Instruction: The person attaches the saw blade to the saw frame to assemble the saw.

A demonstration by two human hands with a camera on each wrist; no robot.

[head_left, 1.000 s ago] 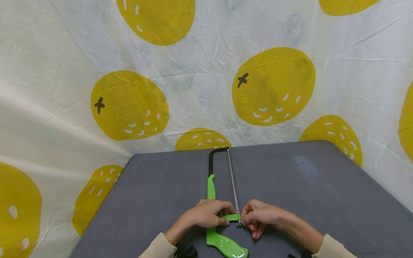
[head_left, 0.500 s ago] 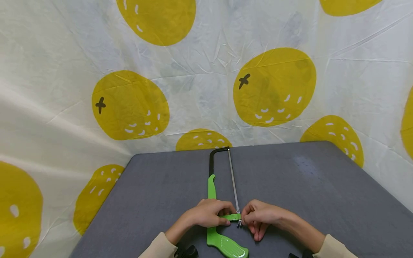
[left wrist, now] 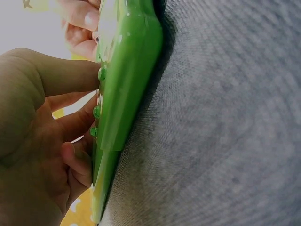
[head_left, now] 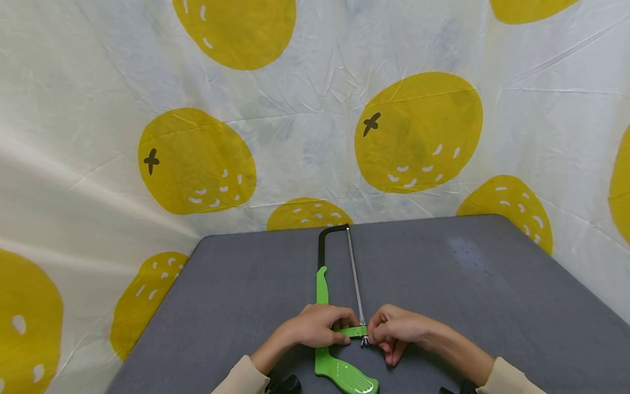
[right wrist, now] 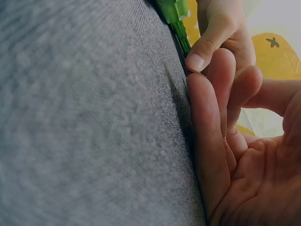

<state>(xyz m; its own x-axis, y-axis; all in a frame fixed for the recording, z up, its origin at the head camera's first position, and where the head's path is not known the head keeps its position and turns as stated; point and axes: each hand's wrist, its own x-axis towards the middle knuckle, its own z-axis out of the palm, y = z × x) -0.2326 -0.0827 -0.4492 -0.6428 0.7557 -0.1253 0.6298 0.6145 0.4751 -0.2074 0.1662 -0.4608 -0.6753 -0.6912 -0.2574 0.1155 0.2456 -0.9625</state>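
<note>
A hacksaw (head_left: 346, 376) with a green handle and black front frame lies flat, pointing away from me. Its thin grey blade (head_left: 354, 273) runs along the right side, down to a short green crossbar. My left hand (head_left: 322, 325) reaches over the frame and grips that crossbar between thumb and fingers. At the crossbar's right end, my right hand (head_left: 400, 328) pinches with thumb and forefinger, its other fingers curled below. A small metal wing nut (head_left: 365, 342) shows just under the crossbar. In the right wrist view, fingers hide the pinched part.
The grey padded table (head_left: 443, 284) carries the saw near its front middle. Behind it hangs a white cloth (head_left: 305, 153) printed with yellow fruit, which also lines both sides. A black wrist device (head_left: 290, 384) sits by the left sleeve.
</note>
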